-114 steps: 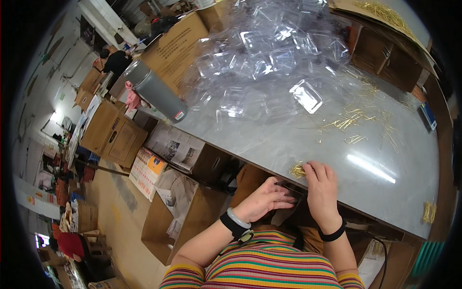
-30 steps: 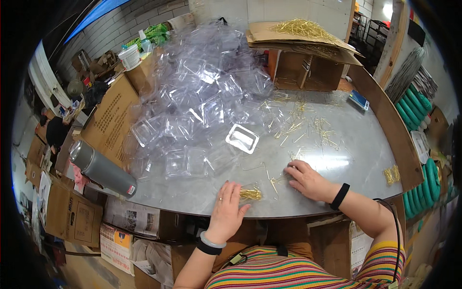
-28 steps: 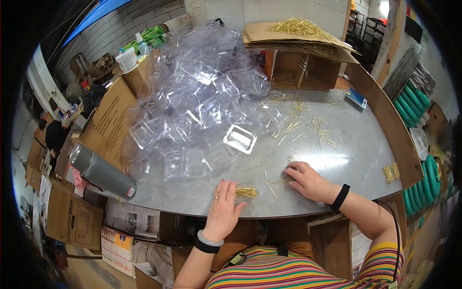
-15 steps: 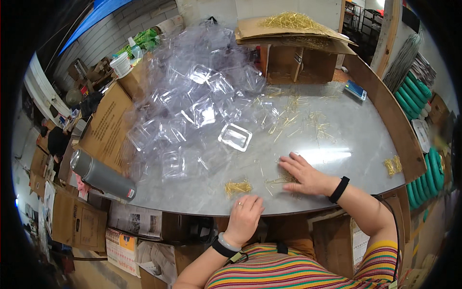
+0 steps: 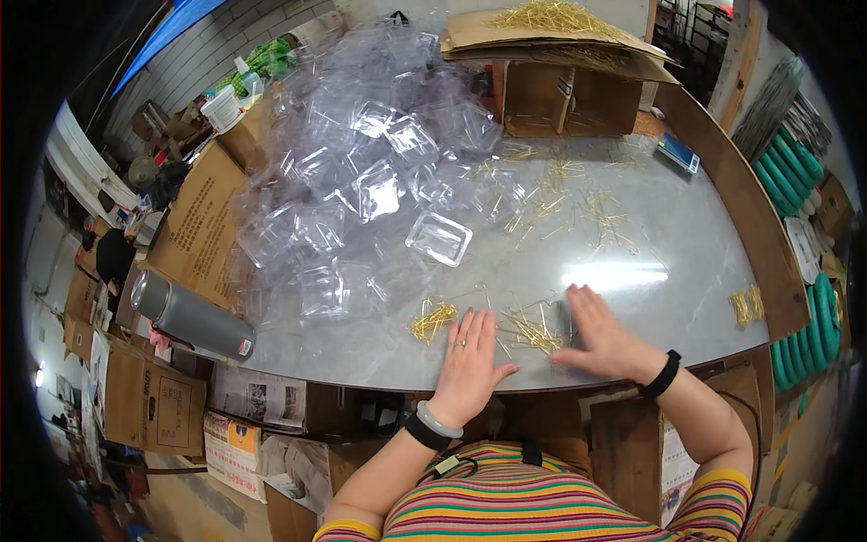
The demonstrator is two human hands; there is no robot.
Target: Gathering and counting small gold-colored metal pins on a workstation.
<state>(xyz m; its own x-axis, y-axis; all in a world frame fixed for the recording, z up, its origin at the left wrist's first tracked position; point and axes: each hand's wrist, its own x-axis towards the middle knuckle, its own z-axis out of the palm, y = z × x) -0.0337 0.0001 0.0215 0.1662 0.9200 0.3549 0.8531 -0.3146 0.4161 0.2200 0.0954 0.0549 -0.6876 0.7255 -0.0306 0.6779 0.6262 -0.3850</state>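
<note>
Flat on the grey tabletop, my left hand (image 5: 467, 366) has its fingers stretched out and holds nothing. Opposite it, my right hand (image 5: 603, 341) is open, fingers extended and thumb apart. Between the two hands lies a loose heap of thin gold-coloured wire pins (image 5: 535, 332), with the right thumb close to its edge. Just left of my left fingers sits a tighter bundle of gold pins (image 5: 433, 322). A single clear plastic box (image 5: 439, 238) lies farther off, in front of a large pile of clear plastic boxes (image 5: 361, 167).
Scattered gold pins (image 5: 605, 219) lie farther back. More pins (image 5: 745, 306) rest at the right edge. A cardboard box (image 5: 614, 99) stands at the back, pins heaped on top (image 5: 551, 18). A grey bottle (image 5: 194, 314) lies left; a small blue item (image 5: 677, 153) lies back right.
My left hand has moved forward onto the table and its fingers have straightened. My right hand has shifted slightly right, off the gold pins. The small bundle looks less neatly aligned.
</note>
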